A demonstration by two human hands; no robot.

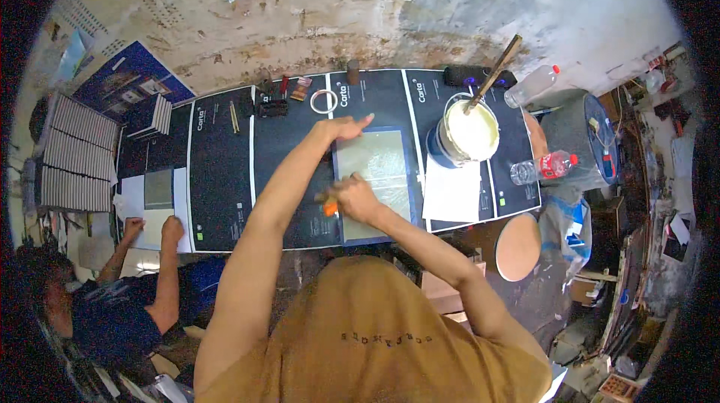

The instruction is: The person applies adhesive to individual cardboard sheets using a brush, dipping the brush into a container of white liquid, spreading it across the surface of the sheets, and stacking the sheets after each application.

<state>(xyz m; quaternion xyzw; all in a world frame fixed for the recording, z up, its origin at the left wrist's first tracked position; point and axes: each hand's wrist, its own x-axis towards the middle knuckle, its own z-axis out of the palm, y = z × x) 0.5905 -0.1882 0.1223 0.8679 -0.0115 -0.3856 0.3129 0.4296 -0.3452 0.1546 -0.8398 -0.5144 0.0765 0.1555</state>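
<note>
In the head view, a rectangular panel with a dark-blue border and a pale, wet-looking face (384, 161) lies flat on the black, white-lined tabletop (219, 163). The left arm reaches forward, and the left hand (346, 128) bends across the panel's far left corner, fingers stretched out and clasping nothing. The right forearm slants over its near right part; the right hand (358, 199) is closed around a blurred orange-and-brown tool (330, 206) at its left edge.

Close on the panel's right, a dark bucket of cream-coloured paste (439, 146) with a wooden stick (498, 71) crowds that side, above a white paper sheet (451, 199). A white ring (324, 101) lies beyond its far left corner. Well left of it, a co-worker's hands (172, 230) rest at another pale sheet (155, 224).
</note>
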